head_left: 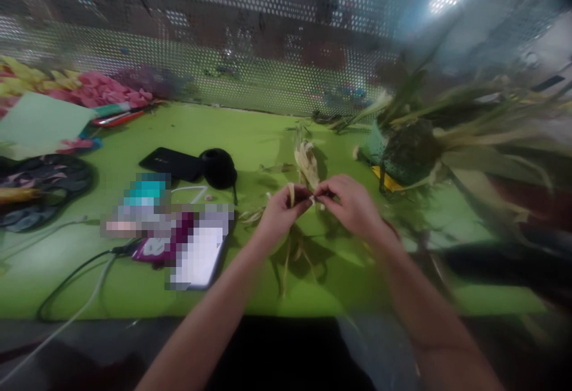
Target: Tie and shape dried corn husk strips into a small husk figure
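Over the middle of the green table [250, 295], both hands meet with their fingertips nearly touching. My left hand [282, 207] is closed in a pinch on a pale strip of dried corn husk [292, 195]. Fingers of my right hand [348, 201] pinch a small pale end of the husk beside the left fingertips. Just beyond the hands is a twisted bundle of dried husk [306, 163]. Thin husk strands [297, 251] show below them on the near side. Exactly how the held strip joins the bundle is hidden by the fingers.
Left of my hands lie a lit phone [199, 254], a magenta device [154, 249] with cables, a black ball-like object [217, 168] and a black flat case [166, 163]. Rightward stands a green basket [379, 140] with long dry leaves. Perforated metal mesh [268, 75] rises behind.
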Demonstrator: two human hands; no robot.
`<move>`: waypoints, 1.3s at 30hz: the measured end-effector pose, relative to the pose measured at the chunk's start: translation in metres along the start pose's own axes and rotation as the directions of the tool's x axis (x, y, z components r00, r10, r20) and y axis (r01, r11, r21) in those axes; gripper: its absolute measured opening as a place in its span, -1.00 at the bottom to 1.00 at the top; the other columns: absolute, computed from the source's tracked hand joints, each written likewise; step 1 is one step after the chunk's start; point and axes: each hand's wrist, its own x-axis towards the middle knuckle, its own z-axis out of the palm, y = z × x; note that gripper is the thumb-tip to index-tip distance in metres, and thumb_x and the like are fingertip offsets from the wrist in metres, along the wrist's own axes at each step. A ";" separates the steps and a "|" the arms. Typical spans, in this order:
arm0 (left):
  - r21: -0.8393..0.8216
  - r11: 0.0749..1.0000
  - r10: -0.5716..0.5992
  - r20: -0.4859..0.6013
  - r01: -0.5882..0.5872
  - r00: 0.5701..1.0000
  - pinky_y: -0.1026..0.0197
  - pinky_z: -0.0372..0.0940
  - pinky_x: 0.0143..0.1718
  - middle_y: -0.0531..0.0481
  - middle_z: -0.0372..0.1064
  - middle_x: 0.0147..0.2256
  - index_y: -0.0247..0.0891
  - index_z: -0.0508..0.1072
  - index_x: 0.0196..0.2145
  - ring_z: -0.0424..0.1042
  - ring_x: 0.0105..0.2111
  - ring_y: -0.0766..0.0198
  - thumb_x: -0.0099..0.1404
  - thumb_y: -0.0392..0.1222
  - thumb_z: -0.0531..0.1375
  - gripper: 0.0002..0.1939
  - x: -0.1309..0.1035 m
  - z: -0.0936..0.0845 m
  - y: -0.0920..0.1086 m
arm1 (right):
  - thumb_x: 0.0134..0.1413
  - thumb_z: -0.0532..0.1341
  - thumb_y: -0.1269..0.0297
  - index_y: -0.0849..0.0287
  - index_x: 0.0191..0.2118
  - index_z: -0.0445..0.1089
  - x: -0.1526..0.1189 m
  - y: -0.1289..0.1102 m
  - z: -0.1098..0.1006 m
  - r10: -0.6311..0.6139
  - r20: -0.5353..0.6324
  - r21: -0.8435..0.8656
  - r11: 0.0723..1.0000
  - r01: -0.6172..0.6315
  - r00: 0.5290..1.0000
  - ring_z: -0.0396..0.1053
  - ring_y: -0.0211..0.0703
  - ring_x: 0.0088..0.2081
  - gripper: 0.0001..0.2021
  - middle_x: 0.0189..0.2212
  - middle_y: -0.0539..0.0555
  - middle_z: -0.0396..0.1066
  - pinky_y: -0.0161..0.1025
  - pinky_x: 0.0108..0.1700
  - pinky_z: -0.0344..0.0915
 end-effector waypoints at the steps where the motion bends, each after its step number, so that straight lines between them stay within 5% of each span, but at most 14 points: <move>1: 0.016 1.000 0.003 0.002 -0.003 1.000 0.15 0.31 -0.14 -0.02 0.50 -0.29 -0.27 0.49 -0.26 0.44 -0.28 0.28 0.16 -0.15 0.35 -0.78 0.000 0.000 -0.001 | 0.19 0.27 0.40 0.17 -0.26 0.46 0.000 0.000 0.000 -0.011 0.005 -0.012 1.000 0.011 1.000 0.36 -0.13 -0.23 -0.98 -0.32 0.06 0.49 -0.25 -0.21 0.19; 11: 0.105 0.994 0.027 0.067 -0.034 0.997 0.18 0.32 -0.20 0.01 0.46 -0.31 -0.26 0.44 -0.23 0.42 -0.31 0.30 0.22 -0.14 0.30 -0.80 -0.001 -0.002 -0.002 | 0.15 0.27 0.43 0.15 -0.28 0.44 -0.001 0.003 0.001 0.022 0.042 0.047 0.999 -0.024 0.999 0.36 -0.14 -0.23 -0.95 -0.33 0.04 0.48 -0.25 -0.21 0.18; 20: -0.006 0.999 0.034 0.110 -0.034 0.993 0.24 0.30 -0.21 0.04 0.45 -0.33 -0.25 0.44 -0.26 0.41 -0.31 0.34 0.20 -0.24 0.31 -0.85 -0.001 0.000 -0.003 | 0.04 0.25 0.43 0.17 -0.33 0.44 0.003 0.009 0.004 0.217 0.159 0.470 0.841 -0.267 0.963 0.39 -0.21 -0.34 -0.94 -0.40 -0.01 0.49 -0.26 -0.25 0.26; 31: -0.017 0.998 -0.051 0.218 0.056 0.975 0.25 0.31 -0.27 0.07 0.41 -0.40 -0.28 0.42 -0.28 0.41 -0.41 0.38 0.19 -0.17 0.34 -0.80 0.000 -0.006 -0.001 | 0.11 0.28 0.41 0.15 -0.34 0.49 0.000 0.001 -0.018 -0.091 0.203 0.092 0.993 0.074 0.975 0.38 -0.18 -0.29 -0.95 -0.40 0.03 0.49 -0.25 -0.20 0.23; 34: -0.017 0.998 -0.053 0.241 0.059 0.969 0.25 0.32 -0.25 0.07 0.40 -0.40 -0.28 0.43 -0.28 0.42 -0.40 0.38 0.21 -0.16 0.33 -0.80 0.000 -0.008 -0.001 | 0.05 0.26 0.46 0.15 -0.37 0.47 0.000 0.002 -0.014 -0.073 0.183 0.128 0.990 0.050 0.980 0.36 -0.21 -0.35 -0.92 -0.43 0.01 0.47 -0.26 -0.24 0.23; 39: -0.085 0.994 -0.043 0.280 0.069 0.959 0.25 0.34 -0.23 0.04 0.42 -0.36 -0.28 0.44 -0.28 0.44 -0.36 0.38 0.22 -0.18 0.32 -0.83 -0.001 -0.009 0.002 | -0.07 0.25 0.44 0.16 -0.43 0.45 -0.001 0.006 -0.008 0.074 0.173 0.442 0.885 -0.144 0.982 0.34 -0.25 -0.42 -0.94 -0.49 -0.03 0.42 -0.29 -0.33 0.25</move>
